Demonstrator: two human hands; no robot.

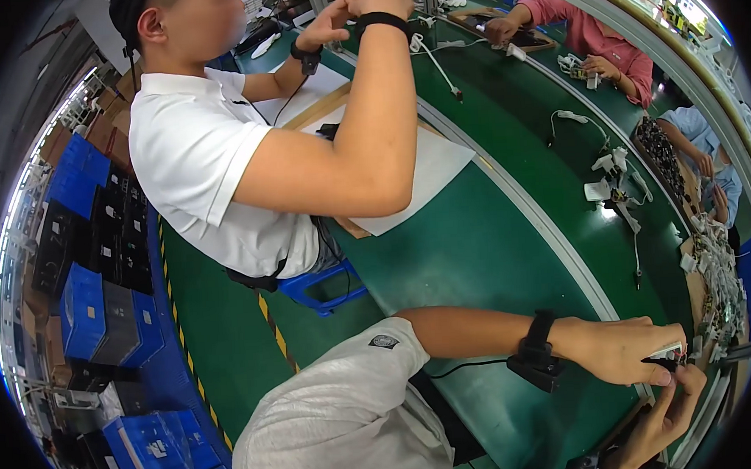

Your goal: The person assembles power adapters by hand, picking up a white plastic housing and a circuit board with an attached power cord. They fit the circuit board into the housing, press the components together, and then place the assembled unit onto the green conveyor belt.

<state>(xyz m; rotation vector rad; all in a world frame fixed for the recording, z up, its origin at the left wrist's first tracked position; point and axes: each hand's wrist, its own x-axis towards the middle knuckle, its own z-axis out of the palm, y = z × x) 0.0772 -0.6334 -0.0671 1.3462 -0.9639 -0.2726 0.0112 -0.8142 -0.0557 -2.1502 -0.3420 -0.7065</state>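
Observation:
My left hand (pixel 611 349), with a black band and a small black box on its wrist, reaches in at the lower right. Its fingers are closed on a small white part (pixel 669 351) with thin reddish wires and something black at its end. Just below, my right hand (pixel 672 418) has its thumb and fingers bent up against the black end of the same part. Fingers hide most of the part, so I cannot make out its exact kind.
A green belt (pixel 514 125) carries white cabled parts (pixel 615 179); a heap of similar parts (pixel 717 276) lies at the right. A person in a white shirt (pixel 210 150) sits at the green table (pixel 453 247). Other workers sit across. Blue boxes (pixel 100 317) stand left.

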